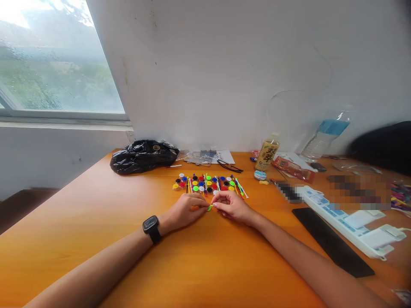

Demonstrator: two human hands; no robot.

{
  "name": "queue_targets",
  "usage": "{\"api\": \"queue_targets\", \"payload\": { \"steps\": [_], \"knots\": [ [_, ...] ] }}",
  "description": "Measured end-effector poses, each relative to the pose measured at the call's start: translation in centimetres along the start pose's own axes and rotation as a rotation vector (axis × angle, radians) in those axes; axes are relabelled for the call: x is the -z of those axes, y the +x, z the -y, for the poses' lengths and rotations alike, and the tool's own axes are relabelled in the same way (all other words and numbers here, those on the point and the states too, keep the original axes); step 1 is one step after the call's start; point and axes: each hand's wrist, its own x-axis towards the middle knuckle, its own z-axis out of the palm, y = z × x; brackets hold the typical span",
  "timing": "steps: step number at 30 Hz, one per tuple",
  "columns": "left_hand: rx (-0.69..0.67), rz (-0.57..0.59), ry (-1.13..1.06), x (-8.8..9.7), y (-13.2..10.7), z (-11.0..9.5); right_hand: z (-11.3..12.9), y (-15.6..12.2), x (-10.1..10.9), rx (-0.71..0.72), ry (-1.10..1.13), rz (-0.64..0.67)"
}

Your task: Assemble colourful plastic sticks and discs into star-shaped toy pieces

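My left hand (188, 210), with a black watch (150, 224) on its wrist, and my right hand (233, 208) meet low over the table. Between their fingertips is a small bright green plastic piece (209, 208), pinched from both sides. Its exact shape is partly hidden by the fingers. Just beyond my hands lie several small round plastic discs (195, 183) in red, yellow, blue, black, white and green. Thin coloured plastic sticks (239, 186) lie in groups among the discs and at their right end.
On the wooden table (96, 205), a black plastic bag (143, 157) sits back left, glasses (229, 166) at the back. To the right are a drink bottle (267, 154), a round tin (260, 175), a red packet (293, 168), a white power strip (340, 220) and a black strip (332, 241).
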Motion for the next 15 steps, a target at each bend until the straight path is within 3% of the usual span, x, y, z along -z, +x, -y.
{"api": "queue_targets", "payload": {
  "steps": [15],
  "knots": [
    [-0.002, 0.054, 0.095, -0.53, 0.07, -0.39, -0.27, 0.33, 0.35, 0.064, -0.094, -0.02]
  ]
}}
